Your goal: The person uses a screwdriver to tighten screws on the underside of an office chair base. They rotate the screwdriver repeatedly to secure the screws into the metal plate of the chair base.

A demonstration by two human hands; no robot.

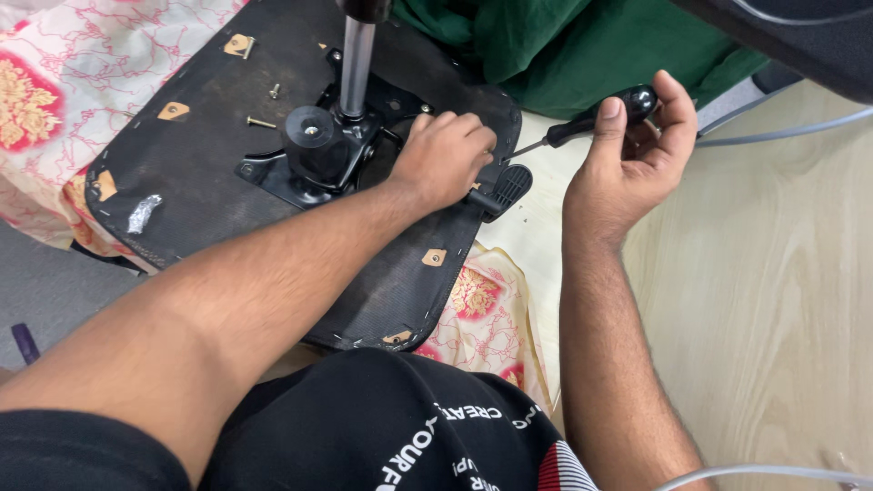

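An upturned black chair seat (209,173) lies on a patterned cloth, its metal mechanism plate (314,159) and chrome gas cylinder (356,64) facing up. My left hand (446,159) rests closed on the plate's right edge, beside the black lever paddle (507,186); whether it pinches anything is hidden. My right hand (632,155) grips a black-handled screwdriver (596,123), whose shaft points left toward my left hand. Two loose screws (262,121) lie on the seat's underside, left of the plate.
A cream and red floral cloth (73,82) covers the floor under the seat. Green fabric (591,45) is bunched at the top. A grey cable (791,132) crosses the pale wood floor (773,291) at right. My dark-clothed knee (382,427) fills the bottom.
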